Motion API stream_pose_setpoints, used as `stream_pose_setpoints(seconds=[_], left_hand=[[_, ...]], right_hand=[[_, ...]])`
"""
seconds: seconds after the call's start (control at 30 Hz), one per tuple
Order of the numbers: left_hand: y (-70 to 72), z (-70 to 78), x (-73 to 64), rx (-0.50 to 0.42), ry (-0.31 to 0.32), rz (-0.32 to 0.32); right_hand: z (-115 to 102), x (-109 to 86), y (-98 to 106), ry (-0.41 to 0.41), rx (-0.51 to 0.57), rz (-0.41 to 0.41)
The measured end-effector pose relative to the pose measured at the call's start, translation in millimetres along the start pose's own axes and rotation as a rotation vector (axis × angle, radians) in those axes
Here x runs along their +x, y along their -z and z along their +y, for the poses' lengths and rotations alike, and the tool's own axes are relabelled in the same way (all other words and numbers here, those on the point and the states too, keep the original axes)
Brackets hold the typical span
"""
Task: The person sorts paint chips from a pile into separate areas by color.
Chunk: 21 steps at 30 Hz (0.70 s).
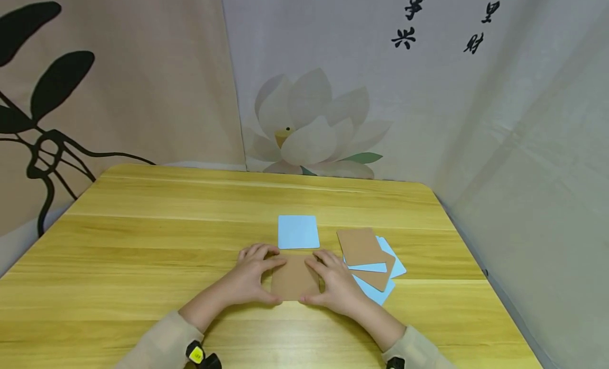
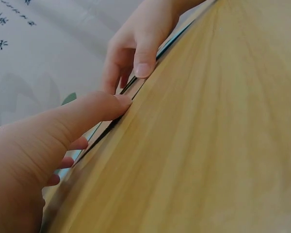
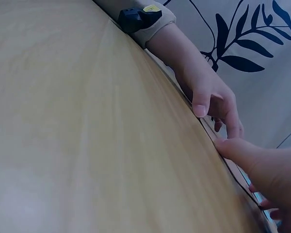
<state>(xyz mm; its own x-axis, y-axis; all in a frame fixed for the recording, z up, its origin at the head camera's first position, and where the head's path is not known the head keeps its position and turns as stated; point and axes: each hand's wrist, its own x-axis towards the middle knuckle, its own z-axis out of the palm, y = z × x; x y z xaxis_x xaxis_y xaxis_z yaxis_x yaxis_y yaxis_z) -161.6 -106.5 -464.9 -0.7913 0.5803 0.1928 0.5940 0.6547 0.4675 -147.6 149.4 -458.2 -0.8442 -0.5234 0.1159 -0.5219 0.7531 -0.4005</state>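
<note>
Just on the near side of the lone blue card [image 1: 298,232], the left hand [image 1: 250,278] and right hand [image 1: 335,284] grip a brown card [image 1: 295,280] by opposite edges (thumbs at its near corners). Right of the blue card spreads a loose pile [image 1: 363,246].

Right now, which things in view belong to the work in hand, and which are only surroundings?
Likely in the work:
brown square card, held by left hand and right hand
blue square card beyond it
pile of brown and blue cards, probably

Likely only surroundings:
wooden table
lotus-print hanging cloth
black device on left cuff
</note>
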Motion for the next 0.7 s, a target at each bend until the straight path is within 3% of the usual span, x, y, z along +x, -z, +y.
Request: stream_pose_setpoints(seconds=[0.17, 0.33, 0.7], left_hand=[[1.2, -0.4, -1.4, -0.006, 0.006, 0.001], [0.8, -0.2, -1.4, -0.021, 0.004, 0.033], [-9.4, 11.7, 12.6, -0.08, -0.017, 0.099]], right_hand=[[0, -0.2, 1, 0.0, 0.004, -0.026], [6, -1.6, 9, 0.011, 0.068, 0.005], [43, -17.0, 30, 0.011, 0.222, 0.082]])
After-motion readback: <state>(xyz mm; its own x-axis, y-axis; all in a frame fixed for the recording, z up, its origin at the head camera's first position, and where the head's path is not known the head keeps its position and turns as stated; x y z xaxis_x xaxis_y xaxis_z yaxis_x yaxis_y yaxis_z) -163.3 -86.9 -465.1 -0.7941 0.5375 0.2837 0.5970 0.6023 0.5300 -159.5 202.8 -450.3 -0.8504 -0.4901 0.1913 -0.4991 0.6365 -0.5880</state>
